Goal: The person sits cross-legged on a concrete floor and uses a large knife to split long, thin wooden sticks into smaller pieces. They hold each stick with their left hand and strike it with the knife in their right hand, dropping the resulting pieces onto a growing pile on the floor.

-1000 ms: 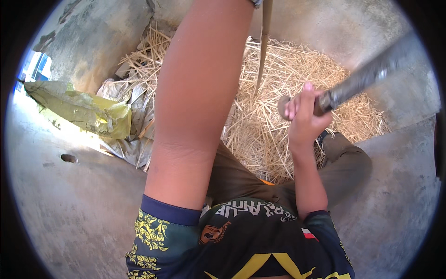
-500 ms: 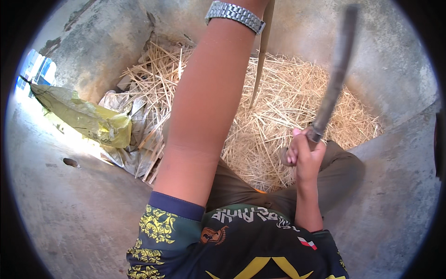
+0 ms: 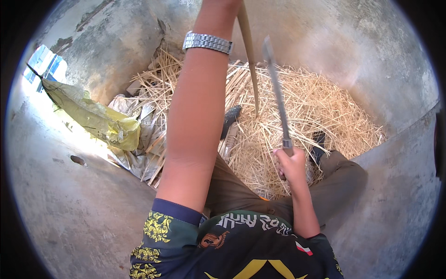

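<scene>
My left arm reaches up past the top edge, so only the wrist side of my left hand point(image 3: 222, 4) shows; its fingers are out of sight. From that hand a long tan strip, apparently bamboo point(image 3: 251, 65), slants down and tapers to a point over the straw. My right hand point(image 3: 291, 162) is closed round the handle of a long-bladed knife point(image 3: 278, 97), with its blade pointing up and away. The blade is to the right of the strip and apart from it. Below both lies a heap of pale straw-like shavings point(image 3: 339, 102).
Concrete walls point(image 3: 306, 32) curve round the heap. To the left hang a yellowish plastic sack point(image 3: 111, 128) and crumpled pale sheeting point(image 3: 134, 160). My dark-trousered legs point(image 3: 339, 183) are spread before me, and a dark shoe point(image 3: 231, 121) rests amid the shavings.
My right hand has brought the knife blade down and to the left, from upright and blurred to near the strip. My left hand and the strip's upper part have shifted left.
</scene>
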### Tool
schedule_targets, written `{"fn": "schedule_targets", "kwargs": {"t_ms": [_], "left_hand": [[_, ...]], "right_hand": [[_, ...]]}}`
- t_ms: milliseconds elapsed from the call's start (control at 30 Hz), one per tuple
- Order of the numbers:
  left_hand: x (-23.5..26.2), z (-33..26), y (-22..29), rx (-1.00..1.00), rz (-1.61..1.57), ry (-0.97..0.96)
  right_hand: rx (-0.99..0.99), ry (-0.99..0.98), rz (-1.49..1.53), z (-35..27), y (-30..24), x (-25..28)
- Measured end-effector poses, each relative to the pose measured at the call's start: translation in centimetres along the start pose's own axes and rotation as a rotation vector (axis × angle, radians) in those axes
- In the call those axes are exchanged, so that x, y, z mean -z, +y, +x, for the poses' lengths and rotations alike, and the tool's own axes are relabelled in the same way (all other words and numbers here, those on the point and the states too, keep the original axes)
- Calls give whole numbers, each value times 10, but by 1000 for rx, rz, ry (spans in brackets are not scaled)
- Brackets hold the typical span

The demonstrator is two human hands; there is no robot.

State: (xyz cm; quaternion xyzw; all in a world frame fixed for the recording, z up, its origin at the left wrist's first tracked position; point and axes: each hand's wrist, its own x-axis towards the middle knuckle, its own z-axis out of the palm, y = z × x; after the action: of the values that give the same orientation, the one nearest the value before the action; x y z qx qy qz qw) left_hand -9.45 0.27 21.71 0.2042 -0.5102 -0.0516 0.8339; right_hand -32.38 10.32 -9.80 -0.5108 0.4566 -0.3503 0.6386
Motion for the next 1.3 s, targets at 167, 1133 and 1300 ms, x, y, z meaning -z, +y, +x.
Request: {"fn": "schedule_targets", "kwargs": {"t_ms": [167, 1133, 1300], "left_hand": [[19, 4, 3, 40, -6, 51], [37, 2, 11, 238, -208, -306], [40, 2, 11, 272, -269, -406]], "right_hand": [[557, -20, 492, -13, -19, -23], [-58, -59, 77, -21, 0, -15], [515, 45, 559, -30, -7, -22]]}}
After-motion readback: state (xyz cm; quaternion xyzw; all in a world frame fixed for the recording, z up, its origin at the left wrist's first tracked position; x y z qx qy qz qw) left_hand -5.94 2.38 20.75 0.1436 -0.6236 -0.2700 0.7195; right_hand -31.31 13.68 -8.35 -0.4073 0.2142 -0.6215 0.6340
